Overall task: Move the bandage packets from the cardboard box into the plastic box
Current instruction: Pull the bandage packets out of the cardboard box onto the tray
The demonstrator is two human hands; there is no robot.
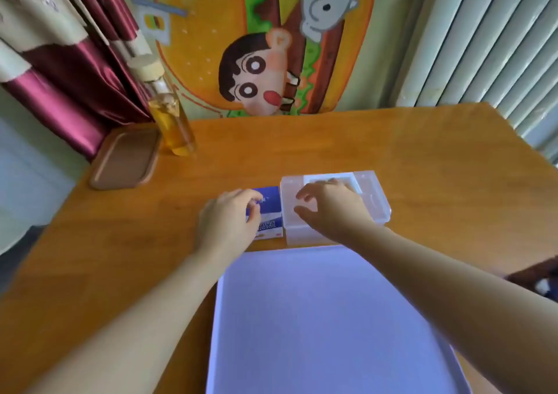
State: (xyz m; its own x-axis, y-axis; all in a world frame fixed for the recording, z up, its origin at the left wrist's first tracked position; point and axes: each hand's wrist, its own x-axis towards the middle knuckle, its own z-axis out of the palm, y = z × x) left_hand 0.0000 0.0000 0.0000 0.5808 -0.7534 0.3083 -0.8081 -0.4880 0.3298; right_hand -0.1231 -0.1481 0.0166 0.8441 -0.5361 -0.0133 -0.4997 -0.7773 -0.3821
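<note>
The left hand (pixel 229 217) has its fingers bent over the cardboard box (pixel 270 196) and holds it by its left side. The right hand (pixel 330 208) is open, with its fingers spread and a little bent. It holds nothing and is over the plastic box (pixel 374 200). I cannot tell if it touches the box.

The cardboard box is blue and white and lies flat near the middle of the table (pixel 422 152). Its long side runs from the near edge toward the far edge. The plastic box is see-through and sits right next to it, on its right side.

A big white tray (pixel 317 318) lies at the near edge, between the two arms. A bottle (pixel 172 122) of yellow liquid stands by the far left corner, just beside a flat brown tray (pixel 125 159).
</note>
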